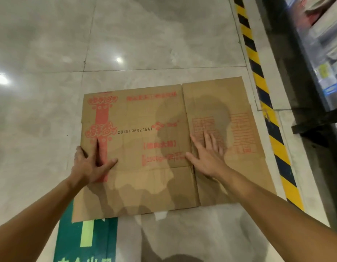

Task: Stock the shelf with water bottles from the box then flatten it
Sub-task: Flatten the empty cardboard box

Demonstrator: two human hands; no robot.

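Tiled floor (145, 44) beside shelf (315, 53): box (163, 186) flattened, printed side up. Left hand (90, 165) spread at left edge, right hand (207, 157) flat by centre crease; neither gripping. Advised: press evenly along creases until flush.

flattened box (154, 140) stamped "2026年06月22日A1", red print "2500g"; other red print blurred; green floor sign (84, 241) characters cut off

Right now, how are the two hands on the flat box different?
The left hand sits at the box's left edge on the red stripe; the right hand sits beside the middle crease. The left hand's fingers spread wide; the right hand's fingers lie close together. Both press flat on the cardboard.
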